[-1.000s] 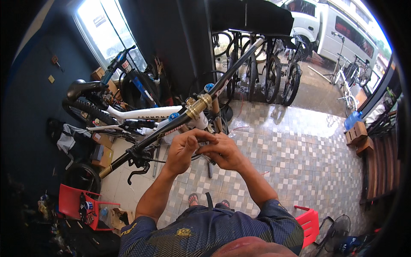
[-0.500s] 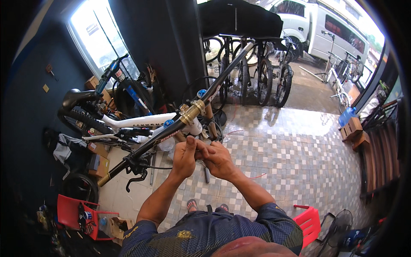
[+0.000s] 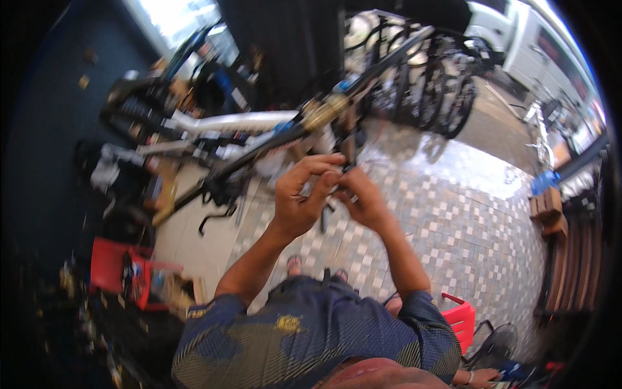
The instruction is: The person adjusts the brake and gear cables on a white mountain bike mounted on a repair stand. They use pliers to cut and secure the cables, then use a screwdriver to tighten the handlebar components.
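The picture is blurred. My left hand [image 3: 301,198] and my right hand [image 3: 363,201] meet just below the brass-coloured stem clamp [image 3: 324,111] and beside the fork of a white-framed bicycle [image 3: 217,123]. My left fingers are curled, with the thumb raised; my right fingers are bent toward it. What lies between their fingertips is too small and hidden to make out. A long black handlebar [image 3: 253,154] runs diagonally above them, with a brake lever [image 3: 219,220] hanging at its lower left.
Red chairs [image 3: 110,262] [image 3: 459,321] flank me. Parked bicycles [image 3: 434,91] line the doorway, a white van [image 3: 541,55] outside. A water jug [image 3: 544,183] on wooden crates stands right; a fan [image 3: 499,340] is lower right, near another person's hand [image 3: 483,376].
The view has shifted and blurred, the bicycle and my hands now higher in it. My left fingers have lifted and spread slightly. Another person's hand now shows at the lower right edge.
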{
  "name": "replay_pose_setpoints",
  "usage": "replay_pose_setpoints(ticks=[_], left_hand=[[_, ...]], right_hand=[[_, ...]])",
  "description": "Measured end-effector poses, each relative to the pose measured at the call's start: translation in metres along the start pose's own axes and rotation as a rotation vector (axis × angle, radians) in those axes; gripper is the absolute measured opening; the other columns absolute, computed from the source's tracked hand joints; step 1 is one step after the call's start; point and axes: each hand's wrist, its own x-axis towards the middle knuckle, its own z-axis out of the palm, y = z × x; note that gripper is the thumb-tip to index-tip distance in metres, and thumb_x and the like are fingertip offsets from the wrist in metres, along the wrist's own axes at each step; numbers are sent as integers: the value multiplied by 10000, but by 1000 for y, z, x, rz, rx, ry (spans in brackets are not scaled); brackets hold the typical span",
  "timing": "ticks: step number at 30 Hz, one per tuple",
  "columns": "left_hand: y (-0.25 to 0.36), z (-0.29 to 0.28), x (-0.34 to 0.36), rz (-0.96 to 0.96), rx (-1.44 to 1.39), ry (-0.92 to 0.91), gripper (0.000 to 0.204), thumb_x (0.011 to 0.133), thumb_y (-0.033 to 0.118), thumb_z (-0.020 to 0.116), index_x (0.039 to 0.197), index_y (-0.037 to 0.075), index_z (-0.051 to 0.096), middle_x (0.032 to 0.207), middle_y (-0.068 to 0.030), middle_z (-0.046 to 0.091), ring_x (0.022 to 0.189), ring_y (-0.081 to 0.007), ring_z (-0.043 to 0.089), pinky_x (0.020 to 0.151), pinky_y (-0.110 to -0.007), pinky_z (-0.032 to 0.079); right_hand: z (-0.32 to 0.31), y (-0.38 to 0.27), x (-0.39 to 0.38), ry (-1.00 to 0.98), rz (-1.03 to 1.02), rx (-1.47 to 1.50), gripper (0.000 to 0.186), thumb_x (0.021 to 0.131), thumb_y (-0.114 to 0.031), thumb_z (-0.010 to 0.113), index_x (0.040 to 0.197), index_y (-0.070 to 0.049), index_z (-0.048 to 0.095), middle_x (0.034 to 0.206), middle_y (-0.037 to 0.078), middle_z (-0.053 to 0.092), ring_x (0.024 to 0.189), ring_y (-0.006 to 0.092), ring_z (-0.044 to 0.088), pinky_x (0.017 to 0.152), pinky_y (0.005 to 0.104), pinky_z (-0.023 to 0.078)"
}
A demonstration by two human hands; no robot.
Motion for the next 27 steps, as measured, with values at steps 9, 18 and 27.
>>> replay_pose_setpoints(ticks=[9,18,27], left_hand=[[-3,-102,-84,-668,179,-787,215,919,222,714,980,18,744,905,-101,738,881,-162,690,809,-301,528],[-67,-131,-78,-403,-220,260,342,906,127,735,1214,12,639,1156,-136,696,1015,-228,684,854,-361,570],[-89,-106,-53,-280,-498,256,544,851,271,805,1297,60,577,1189,-103,667,1083,-218,652,846,-356,594]], right_hand=[[8,-3,41,-187,-57,-175,173,828,-242,759,968,-141,738,798,20,601,789,238,532,752,352,377],[33,9,56,-112,-83,-42,74,907,-171,682,951,-114,696,851,48,581,859,250,527,796,366,378],[48,15,51,93,-56,-93,65,918,-155,667,923,-93,684,851,55,590,856,277,526,782,385,392]])
